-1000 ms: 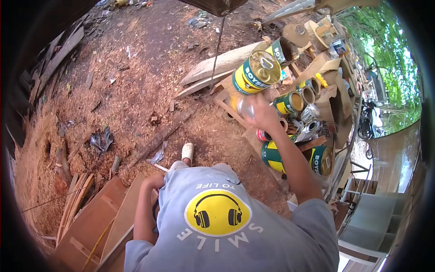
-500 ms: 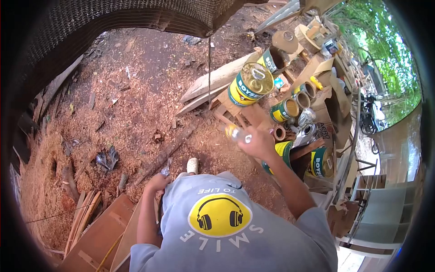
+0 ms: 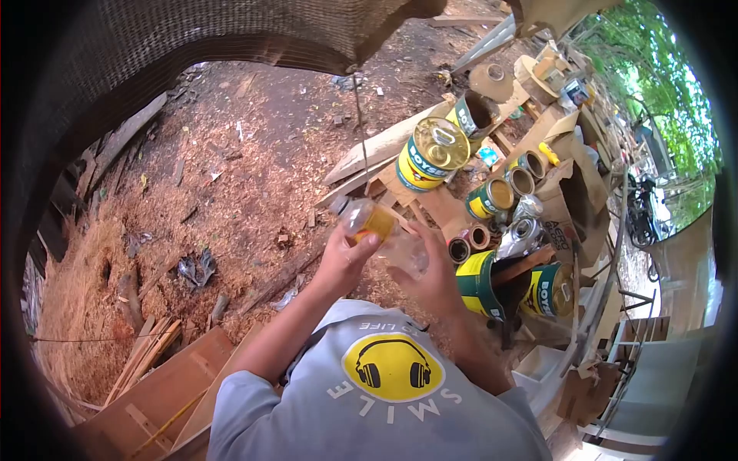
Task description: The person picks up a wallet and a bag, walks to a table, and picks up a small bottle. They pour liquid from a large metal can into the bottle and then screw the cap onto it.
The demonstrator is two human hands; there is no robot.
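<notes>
The left hand and the right hand hold a clear plastic bottle between them, near the middle of the frame. The bottle lies tilted, its capped end toward the upper left and its base toward the lower right; a yellow label wraps its middle. The left fingers close round the bottle on its left side, the thumb lying against the label. The right fingers hold the bottle near its base, somewhat blurred.

Just beyond the right hand, a large closed paint can with a gold lid stands on a wooden board, and an open paint can is behind it. To the right are a small paint can, a dented silver can and a cardboard box with a dark opening. Below these, a yellow and green can lies on its side, close to the right forearm.

Wood shavings cover the ground at the left and centre. Dark netting hangs across the upper left, and a grey shirt with a yellow print fills the lower centre.
</notes>
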